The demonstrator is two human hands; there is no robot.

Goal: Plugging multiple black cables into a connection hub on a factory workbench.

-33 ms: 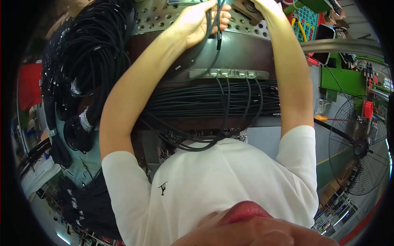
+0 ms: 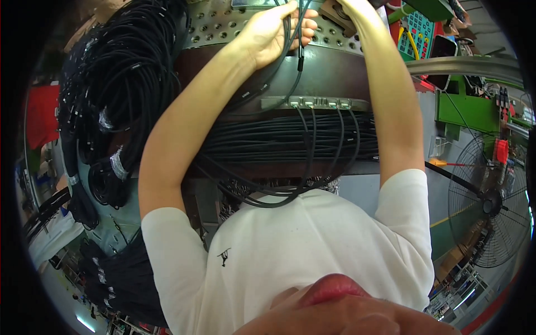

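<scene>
My left hand is closed around several thin black cables near the top edge, palm turned up and fingers curled. One cable with a black sleeve hangs down past the fingers. My right forearm reaches up beyond the frame, so the hand and its fingers are out of sight. Nearest to that wrist is a brown block on a perforated metal plate. Below, a metal strip fixture holds several small connectors, whose cables loop down toward my shirt.
A big heap of coiled black cables lies on the left. Under the strip fixture runs a bundle of straight black cables. At right are a green control panel, a curved metal rail and a black caged fan.
The view has shifted slightly, moving the strip fixture and the plate a little. A bit more of the brown block shows beside the right wrist. My left hand keeps its hold on the cables.
</scene>
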